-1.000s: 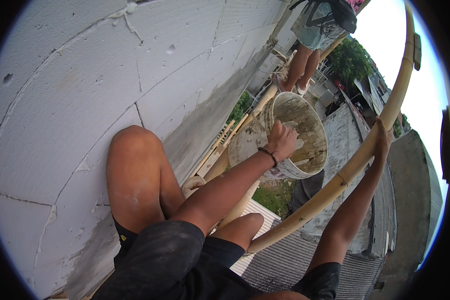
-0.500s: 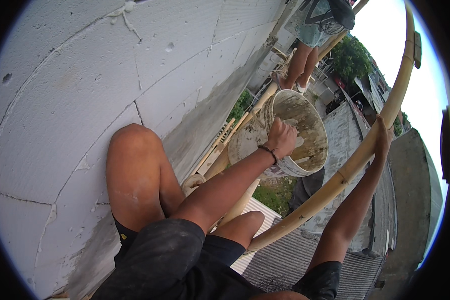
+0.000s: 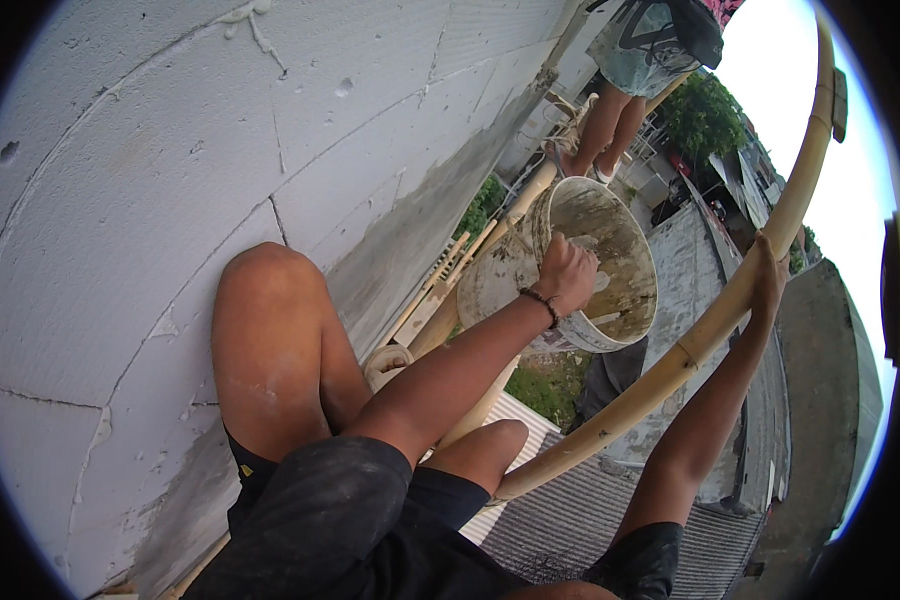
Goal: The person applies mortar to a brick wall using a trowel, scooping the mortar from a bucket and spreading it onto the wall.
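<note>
A tilted, mortar-smeared white bucket (image 3: 620, 215) has its open mouth turned to the right. My left hand (image 3: 568, 275), with a dark bracelet at the wrist, is closed in a fist over the bucket's mouth. Pale patches show beside the fist, but what it holds is hidden. On the right, my right hand (image 3: 768, 268) grips a long curved bamboo pole (image 3: 660, 370), its fingers mostly behind the pole. My bent knees are between the wall and this pole.
A light block wall (image 3: 170, 200) with filled joints rises close on the left. More bamboo poles run below the bucket. Another person's legs (image 3: 610, 130) stand on the bamboo farther along. Corrugated roofing (image 3: 590, 530) and grass (image 3: 550, 385) lie below.
The view has shifted slightly. My left fist stays over the bucket's mouth, and my right hand keeps its hold on the bamboo pole.
</note>
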`<state>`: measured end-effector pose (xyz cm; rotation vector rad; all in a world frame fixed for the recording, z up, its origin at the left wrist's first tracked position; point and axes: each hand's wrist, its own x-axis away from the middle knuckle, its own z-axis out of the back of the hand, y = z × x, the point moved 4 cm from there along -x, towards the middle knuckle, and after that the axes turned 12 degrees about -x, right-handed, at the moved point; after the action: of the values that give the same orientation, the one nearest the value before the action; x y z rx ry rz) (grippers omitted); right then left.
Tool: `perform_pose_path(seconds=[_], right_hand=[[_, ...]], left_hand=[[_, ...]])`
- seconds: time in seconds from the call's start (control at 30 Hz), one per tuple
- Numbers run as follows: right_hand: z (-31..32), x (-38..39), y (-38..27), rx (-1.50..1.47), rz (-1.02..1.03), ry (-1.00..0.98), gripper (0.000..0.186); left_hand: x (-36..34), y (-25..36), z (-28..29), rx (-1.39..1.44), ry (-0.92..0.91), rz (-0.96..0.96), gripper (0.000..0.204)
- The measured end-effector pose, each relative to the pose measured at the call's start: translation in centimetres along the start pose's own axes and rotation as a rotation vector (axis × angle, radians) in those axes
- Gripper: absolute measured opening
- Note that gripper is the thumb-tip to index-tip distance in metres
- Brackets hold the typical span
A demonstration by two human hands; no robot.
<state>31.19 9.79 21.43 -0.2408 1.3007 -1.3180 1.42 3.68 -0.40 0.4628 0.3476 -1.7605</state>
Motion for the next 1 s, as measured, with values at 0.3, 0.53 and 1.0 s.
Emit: perform_pose_path(seconds=[0.3,0.53,1.0], right_hand=[[-0.2,0.3,-0.3,0.05,-0.018,0.046,0.077],[0.3,0.1,-0.4,0.071,0.003,0.073,0.075],[0.7,-1.4,1.4,-0.029,0.003,0.016,0.068]], left_hand=[[-0.1,0.0,-0.1,0.021,0.001,-0.003,0.011],[0.0,0.3,0.0,0.039,-0.001,-0.016,0.012],[-0.4,0.7,-0.7,-0.025,0.1,0.111,0.014]])
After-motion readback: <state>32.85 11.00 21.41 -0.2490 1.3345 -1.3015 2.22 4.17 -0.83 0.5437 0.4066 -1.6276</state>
